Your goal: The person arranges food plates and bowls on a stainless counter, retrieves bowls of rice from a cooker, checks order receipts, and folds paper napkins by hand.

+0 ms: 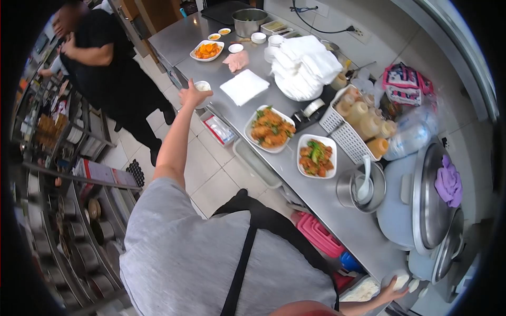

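My left hand (194, 96) is stretched out to the counter's near edge, its fingers around a small white bowl of rice (202, 86). At the lower right, my right hand (391, 293) grips a whitish round bowl (399, 279), its contents unclear, beside the big lidded pots. Folded white napkins (244, 87) and a crumpled pink cloth (236, 61) lie near my left hand. Farther along the counter stand a plate of fried food with green herbs (272, 129) and a smaller square dish with greens (317, 156).
On the steel counter (211, 113) stand a bag-wrapped white stack (305, 66), a basket of sauce bottles (363, 118), a steel pot with a ladle (363, 184) and a large lidded pot (416, 195). Pan shelves (79, 226) line the left. A person in black (105, 63) stands across the aisle.
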Demonstrator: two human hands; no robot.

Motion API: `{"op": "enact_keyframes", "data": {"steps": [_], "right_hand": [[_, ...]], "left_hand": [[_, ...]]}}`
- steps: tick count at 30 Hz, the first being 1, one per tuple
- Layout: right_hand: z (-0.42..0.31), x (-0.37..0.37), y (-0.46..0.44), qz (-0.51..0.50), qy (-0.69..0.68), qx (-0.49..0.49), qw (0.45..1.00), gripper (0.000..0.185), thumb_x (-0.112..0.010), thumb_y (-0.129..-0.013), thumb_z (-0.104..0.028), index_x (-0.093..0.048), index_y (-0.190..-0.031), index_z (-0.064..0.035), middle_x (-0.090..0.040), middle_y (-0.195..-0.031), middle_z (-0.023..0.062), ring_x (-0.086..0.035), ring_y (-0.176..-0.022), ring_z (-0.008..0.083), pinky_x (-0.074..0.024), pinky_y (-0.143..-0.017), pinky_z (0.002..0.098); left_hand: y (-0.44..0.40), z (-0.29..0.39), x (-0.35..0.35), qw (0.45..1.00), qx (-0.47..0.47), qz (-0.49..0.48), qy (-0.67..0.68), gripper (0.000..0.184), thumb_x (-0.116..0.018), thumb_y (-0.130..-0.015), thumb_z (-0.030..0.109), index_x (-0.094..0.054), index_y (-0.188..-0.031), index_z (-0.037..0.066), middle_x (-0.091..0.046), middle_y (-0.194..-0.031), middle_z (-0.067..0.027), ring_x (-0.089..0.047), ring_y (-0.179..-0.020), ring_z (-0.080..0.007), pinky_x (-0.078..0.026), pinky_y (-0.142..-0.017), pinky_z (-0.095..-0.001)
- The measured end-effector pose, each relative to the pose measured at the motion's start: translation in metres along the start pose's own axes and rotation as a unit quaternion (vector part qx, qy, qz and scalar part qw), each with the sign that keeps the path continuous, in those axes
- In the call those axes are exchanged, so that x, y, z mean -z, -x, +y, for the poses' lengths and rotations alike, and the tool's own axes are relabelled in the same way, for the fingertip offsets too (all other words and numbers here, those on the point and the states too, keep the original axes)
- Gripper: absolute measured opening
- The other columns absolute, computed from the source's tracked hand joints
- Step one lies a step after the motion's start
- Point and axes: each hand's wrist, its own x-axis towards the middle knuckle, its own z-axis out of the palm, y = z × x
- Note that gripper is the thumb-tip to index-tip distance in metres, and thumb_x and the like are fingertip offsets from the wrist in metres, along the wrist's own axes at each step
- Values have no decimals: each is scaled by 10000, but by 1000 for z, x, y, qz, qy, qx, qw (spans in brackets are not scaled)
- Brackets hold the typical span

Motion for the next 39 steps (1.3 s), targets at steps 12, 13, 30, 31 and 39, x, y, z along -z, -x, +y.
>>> {"op": "enact_keyframes", "data": {"steps": [12,13,30,31,39], "right_hand": [[-380,-258,219,-536,-206,248,780,995,-761,-514,-259,-281,-1357,-39,-386,-1275,158,-398,-1197,298,-340,-1000,398],[-411,-281,246,-582,-201,271,740,981,-760,-519,-263,-291,-1346,-22,-393,-1275,181,-395,-1201,321,-325,-1008,405],[-577,-583,530,-638,-75,496,584,1007,-791,-493,-329,-278,-1355,-237,-380,-1251,273,-372,-1166,433,-329,-957,513],[-574,-596,528,-548,-89,546,628,989,-786,-524,-301,-266,-1363,-242,-371,-1270,269,-345,-1200,427,-300,-982,508],[-551,-487,424,-486,-245,570,616,690,-721,-688,-159,-415,-1307,-155,-328,-1357,184,-343,-1231,365,-313,-994,431]], "left_hand": [[-140,19,-39,993,-77,-3,-87,1100,-763,-521,468,-165,-1414,231,-364,-1260,-221,-318,-1199,-362,-338,-920,-507],[-146,20,-38,993,-81,-3,-88,1099,-762,-523,461,-162,-1414,231,-367,-1260,-219,-321,-1199,-358,-339,-921,-505],[-183,-29,-24,947,-290,-69,-118,1196,-812,-462,342,-115,-1426,221,-375,-1291,-135,-384,-1151,-370,-435,-880,-477],[-183,-27,-24,946,-294,-72,-119,1196,-812,-462,342,-115,-1426,221,-375,-1291,-135,-384,-1151,-370,-435,-880,-477],[-167,18,-43,906,-419,9,51,1171,-854,-473,293,-170,-1417,180,-295,-1353,-266,-317,-1221,-432,-348,-978,-461]]}}
